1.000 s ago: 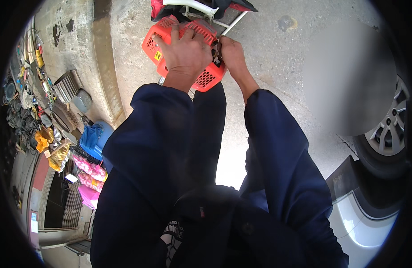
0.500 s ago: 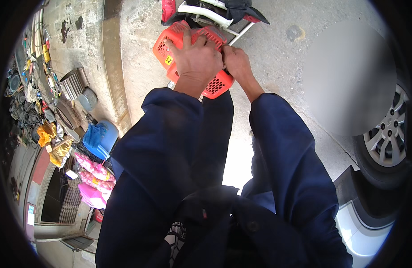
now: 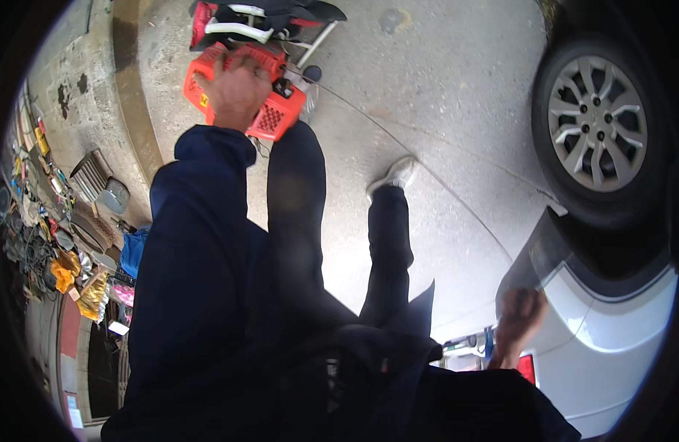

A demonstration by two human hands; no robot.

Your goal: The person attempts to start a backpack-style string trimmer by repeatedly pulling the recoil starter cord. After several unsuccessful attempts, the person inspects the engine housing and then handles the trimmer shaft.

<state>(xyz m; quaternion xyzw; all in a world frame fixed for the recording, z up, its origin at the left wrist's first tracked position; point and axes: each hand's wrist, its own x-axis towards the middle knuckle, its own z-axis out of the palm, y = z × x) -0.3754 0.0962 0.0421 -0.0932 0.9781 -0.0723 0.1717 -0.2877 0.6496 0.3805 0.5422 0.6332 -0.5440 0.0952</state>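
Observation:
An orange engine housing with vent holes (image 3: pixel 277 118) sits at the upper left, against a white tubular frame (image 3: pixel 240 31) with black and red padding. My left hand (image 3: pixel 240 85) grips the top of the housing, fingers spread over it. A thin pull cord (image 3: pixel 420 160) stretches taut from the engine's right side down across the floor toward my right hand. Far out at the lower right, beside the white car, my right hand (image 3: pixel 521 317) is closed in a fist, slightly blurred. Whatever handle it holds is hidden inside the fingers.
A car wheel (image 3: pixel 597 121) and white bumper (image 3: pixel 612 353) stand close on the right. My shoe (image 3: pixel 398 175) is planted on the concrete. Along the left wall lie tools and clutter (image 3: pixel 41 221), a ridged metal scoop (image 3: pixel 92 175) and a blue cloth (image 3: pixel 134 250).
My right hand has swung from the engine far down to the right, drawing the cord out. My left hand stays on the housing. The view has shifted to the right.

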